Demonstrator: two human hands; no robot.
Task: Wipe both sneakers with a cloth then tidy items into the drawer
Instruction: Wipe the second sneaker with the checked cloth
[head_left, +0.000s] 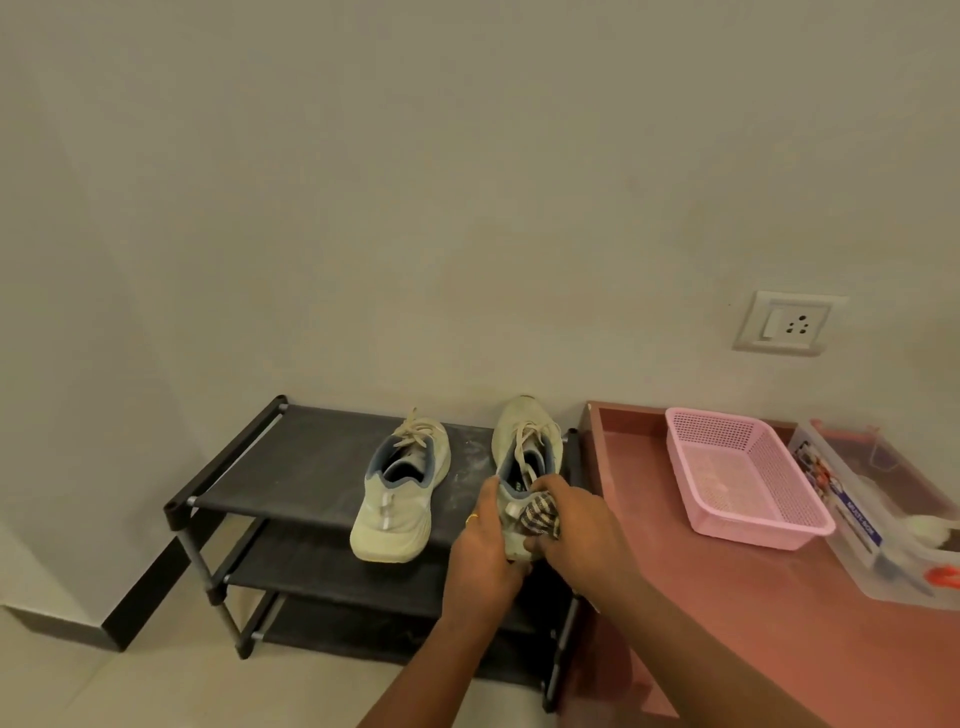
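Two off-white sneakers with blue linings stand on the top shelf of a black shoe rack (311, 457). The left sneaker (400, 493) rests alone, heel toward me. My left hand (485, 551) grips the heel of the right sneaker (524, 441) from the left side. My right hand (576, 525) presses a checked cloth (540, 514) against the back of that same heel. Both hands hide most of the heel.
A reddish-brown open drawer (727, 597) sits right of the rack, holding a pink mesh basket (748, 478) and a clear plastic box (893, 540) with small items. A wall socket (787, 323) is above it. Pale floor tiles lie in front.
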